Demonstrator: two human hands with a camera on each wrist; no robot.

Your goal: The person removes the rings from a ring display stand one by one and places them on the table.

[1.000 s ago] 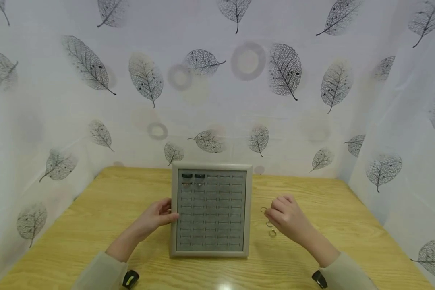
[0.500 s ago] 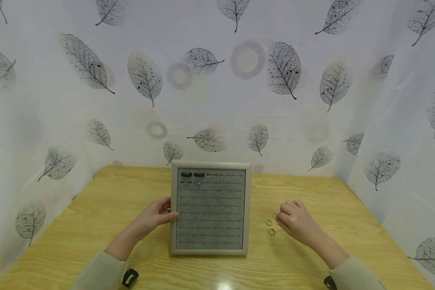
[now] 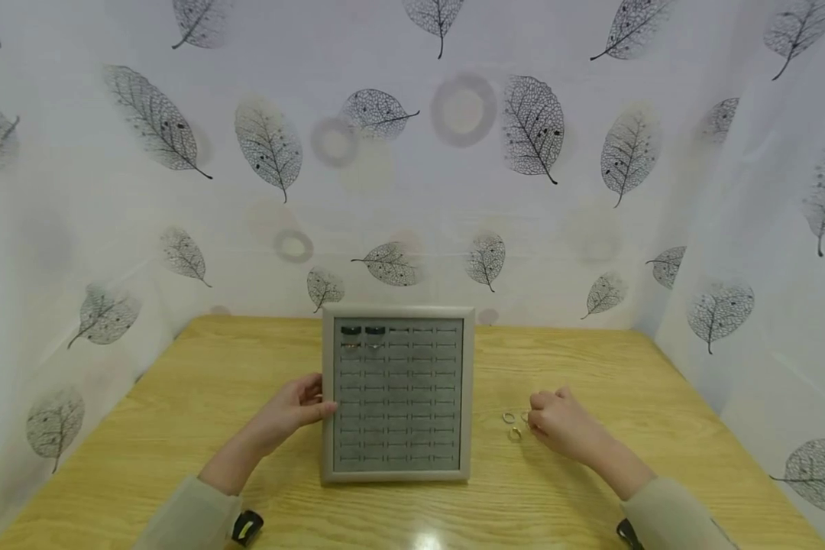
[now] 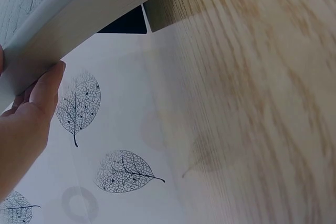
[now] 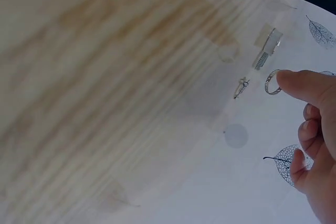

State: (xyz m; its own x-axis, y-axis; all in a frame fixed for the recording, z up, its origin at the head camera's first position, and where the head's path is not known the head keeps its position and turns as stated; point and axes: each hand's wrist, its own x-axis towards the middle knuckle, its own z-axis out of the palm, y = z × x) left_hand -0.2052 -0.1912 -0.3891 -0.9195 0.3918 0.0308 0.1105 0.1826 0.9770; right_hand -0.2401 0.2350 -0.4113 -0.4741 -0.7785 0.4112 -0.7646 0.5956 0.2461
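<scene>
A ring display board with a pale frame and grey slotted padding stands upright on the table. My left hand grips its left edge, thumb on the front and fingers behind; the left wrist view shows the fingers against the frame's side. Several rings sit in the upper-left slots, two of them dark. Right of the board, my right hand pinches a thin ring at its fingertips. Close by on the table lie a silver ring and a gold-toned ring.
The wood-grain table extends around the board on all sides. A white curtain printed with dark leaves hangs behind and at both sides. A black band shows at the left sleeve.
My right hand has moved right and nearer to me with the thin ring, coming beside the two rings on the table. The left hand has kept its grip on the board.
</scene>
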